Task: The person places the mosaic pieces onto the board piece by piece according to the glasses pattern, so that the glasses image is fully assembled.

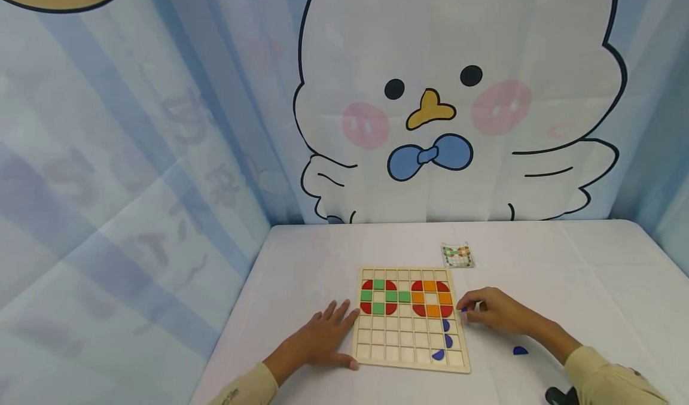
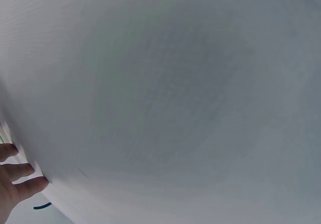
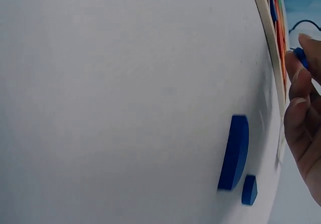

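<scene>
A light wooden grid board [image 1: 401, 338] lies on the table, with red, green and orange pieces forming two ring-like patterns in its upper rows. Down its lower right cells sit blue half-round pieces [image 1: 449, 341], one tilted. My left hand [image 1: 325, 336], fingers spread, rests along the board's left edge. Just off the right edge, my right hand [image 1: 492, 310] pinches a small blue piece [image 3: 301, 57] between thumb and finger. On the table near that hand lies a blue half-round piece [image 1: 520, 350]; the right wrist view shows a second, smaller-looking blue piece [image 3: 249, 190] beside it.
A small pattern card [image 1: 457, 255] lies behind the board's upper right corner. Partly hidden by the right sleeve, a black object [image 1: 560, 396] sits at the front edge of view. The white-covered table [image 1: 301, 255] meets a cartoon-printed curtain [image 1: 430, 195] at the back.
</scene>
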Demonstrator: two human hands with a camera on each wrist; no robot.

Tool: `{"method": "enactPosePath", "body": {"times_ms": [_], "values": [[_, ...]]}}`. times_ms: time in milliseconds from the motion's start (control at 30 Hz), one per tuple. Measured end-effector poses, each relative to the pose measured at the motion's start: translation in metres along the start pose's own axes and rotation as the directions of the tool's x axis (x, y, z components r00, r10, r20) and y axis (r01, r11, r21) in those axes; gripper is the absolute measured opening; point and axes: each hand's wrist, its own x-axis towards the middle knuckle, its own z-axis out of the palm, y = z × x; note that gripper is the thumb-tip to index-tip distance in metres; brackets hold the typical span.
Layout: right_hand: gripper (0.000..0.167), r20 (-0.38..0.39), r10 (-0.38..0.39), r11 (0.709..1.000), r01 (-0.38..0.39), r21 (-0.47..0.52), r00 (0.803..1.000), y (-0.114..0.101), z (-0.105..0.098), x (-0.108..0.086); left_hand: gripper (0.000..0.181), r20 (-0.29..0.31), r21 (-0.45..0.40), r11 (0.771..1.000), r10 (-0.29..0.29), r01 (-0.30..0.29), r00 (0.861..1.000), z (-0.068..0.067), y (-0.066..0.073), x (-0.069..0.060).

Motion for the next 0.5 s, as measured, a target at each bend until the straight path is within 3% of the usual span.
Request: {"method": "enactPosePath", "body": {"times_ms": [167,400,500], "values": [[0.024,0.025,-0.039,0.999,0.038,0.015,0.999,-0.011,0.013,0.019,0.108,-0.003,-0.003,1.000,0.000,0.000,1.000,0.001,0.000,0.000],[0.017,0.004,-0.154,0.988,0.154,0.025,0.988,-0.036,0.035,0.045,0.109,0.004,-0.003,1.000,-0.006,0.006,1.000,0.002,-0.001,0.001],[0.018,-0.003,-0.161,0.987,0.161,0.016,0.987,-0.047,0.047,0.056,0.108,0.008,-0.005,1.000,-0.008,0.008,1.000,0.000,0.000,0.000]]}}
